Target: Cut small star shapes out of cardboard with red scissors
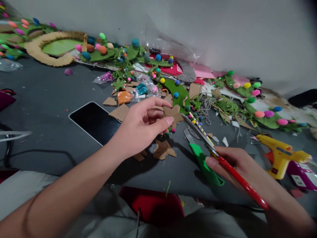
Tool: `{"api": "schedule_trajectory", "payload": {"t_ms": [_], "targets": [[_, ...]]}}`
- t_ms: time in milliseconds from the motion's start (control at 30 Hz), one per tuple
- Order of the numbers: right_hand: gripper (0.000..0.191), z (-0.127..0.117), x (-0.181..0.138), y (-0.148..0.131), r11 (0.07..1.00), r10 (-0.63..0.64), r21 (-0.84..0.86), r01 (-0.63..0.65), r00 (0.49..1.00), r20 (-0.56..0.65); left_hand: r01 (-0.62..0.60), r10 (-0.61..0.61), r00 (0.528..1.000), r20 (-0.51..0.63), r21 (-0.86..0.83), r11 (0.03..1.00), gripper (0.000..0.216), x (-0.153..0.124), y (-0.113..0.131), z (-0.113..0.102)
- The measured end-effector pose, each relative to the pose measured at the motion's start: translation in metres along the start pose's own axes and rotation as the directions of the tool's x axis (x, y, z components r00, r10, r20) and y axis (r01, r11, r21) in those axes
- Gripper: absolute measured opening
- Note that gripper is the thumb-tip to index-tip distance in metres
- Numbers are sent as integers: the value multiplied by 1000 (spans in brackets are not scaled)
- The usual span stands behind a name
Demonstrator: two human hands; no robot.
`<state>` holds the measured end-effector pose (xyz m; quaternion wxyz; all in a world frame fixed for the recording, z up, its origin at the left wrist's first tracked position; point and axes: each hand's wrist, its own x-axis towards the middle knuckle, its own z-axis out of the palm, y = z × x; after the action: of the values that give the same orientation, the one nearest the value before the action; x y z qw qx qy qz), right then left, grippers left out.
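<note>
My left hand [142, 127] pinches a small star-shaped piece of brown cardboard [175, 114] between thumb and fingers, above the dark table. In my right hand [232, 162] is a pair of scissors [230, 168] with red handles, its blades pointing up and left. The blade tips are at the right edge of the cardboard; whether they touch it I cannot tell. Beneath the scissors lies a green utility knife [201, 162], beside a dotted pencil-like stick [200, 127]. Cardboard scraps [163, 150] rest on the table below my left hand.
A dark-screened tablet or phone [92, 120] lies left of my hand. At right are a yellow glue gun [279, 153] and a purple power strip [300, 175]. Green felt pieces with coloured pompoms [269, 115], a tan ring [37, 49] and green yarn [228, 107] line the wall.
</note>
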<state>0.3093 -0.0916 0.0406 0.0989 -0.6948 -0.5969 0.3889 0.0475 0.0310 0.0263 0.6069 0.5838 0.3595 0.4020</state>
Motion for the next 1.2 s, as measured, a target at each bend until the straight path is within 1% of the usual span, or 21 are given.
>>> {"api": "schedule_trajectory", "payload": {"t_ms": [233,400,500,633,767,900,967,1100,1200], "targets": [[59,2,1,-2,998,34,-46,-36,998,-44,-17,18,1000,24,-26,1000,23,1,-3,-1],[62,4,2,0,997,69,-38,-72,995,-71,-16,19,999,41,-53,998,23,2,-4,-2],[65,6,2,2,998,54,-32,-57,993,-103,-13,15,999,29,-53,999,23,2,-4,-2],[65,5,4,2,999,34,-28,-38,993,-110,-5,5,1000,12,-31,1000,24,1,-3,-1],[62,3,6,2,999,27,-27,-31,990,-138,34,-35,999,-8,-58,998,23,0,-1,1],[51,6,4,3,1000,1,15,0,993,-122,42,-45,999,-30,-76,996,24,2,-3,3],[48,8,3,2,999,-17,30,20,993,-113,51,-54,998,-27,-114,992,27,2,-5,4],[50,12,4,0,999,-6,33,9,996,-91,123,-123,992,16,-244,962,31,0,-7,9],[51,14,5,-2,999,1,51,3,997,-78,168,-173,985,6,-266,949,36,-2,-8,13]]}}
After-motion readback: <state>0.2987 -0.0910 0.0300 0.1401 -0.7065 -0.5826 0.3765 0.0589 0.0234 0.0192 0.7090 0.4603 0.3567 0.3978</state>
